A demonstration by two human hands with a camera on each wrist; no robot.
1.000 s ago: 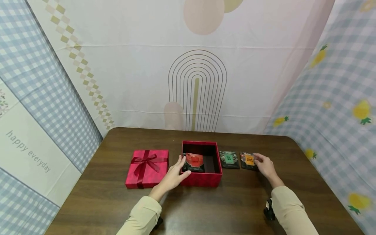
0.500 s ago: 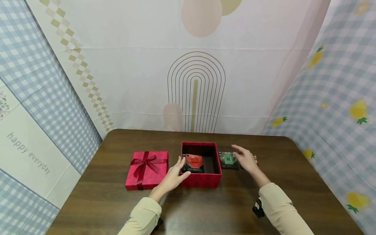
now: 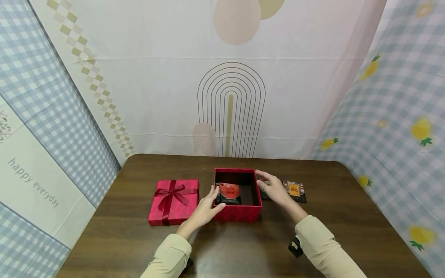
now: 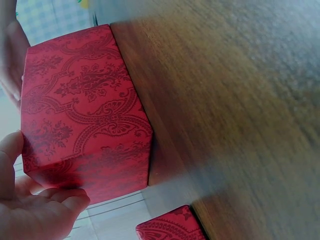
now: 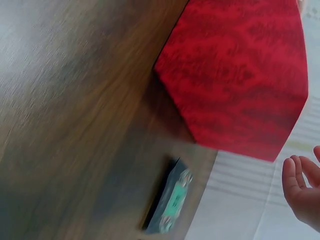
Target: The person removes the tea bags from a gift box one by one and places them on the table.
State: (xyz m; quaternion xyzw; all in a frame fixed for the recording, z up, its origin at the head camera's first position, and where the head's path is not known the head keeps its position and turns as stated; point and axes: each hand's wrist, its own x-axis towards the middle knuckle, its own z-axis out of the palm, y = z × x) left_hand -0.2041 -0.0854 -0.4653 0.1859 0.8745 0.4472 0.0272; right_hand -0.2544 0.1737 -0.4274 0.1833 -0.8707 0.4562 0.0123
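Note:
In the head view a red box [image 3: 238,213] stands uncovered, with a black packet with a red label [image 3: 228,193] inside at its left. My left hand [image 3: 203,210] rests at the box's left front corner. The left wrist view shows its fingers [image 4: 72,197] lying along the side wall. My right hand [image 3: 275,190] hovers by the right rim with its fingers extended, holding nothing. Beneath it lies a green-labelled packet [image 5: 175,199], partly hidden in the head view. To its right an orange-labelled packet [image 3: 294,190] lies flat on the table.
The red box lid [image 3: 174,202] with a dark red ribbon bow lies left of the box. Everything stands on a brown wooden table [image 3: 229,251]. A patterned white cloth [image 3: 167,96] hangs behind it, and checked cloths flank both sides.
My right hand has moved left from the orange-labelled packet, over the green-labelled one, to the box's right rim. The orange-labelled packet stays on the table. My left hand has kept its place.

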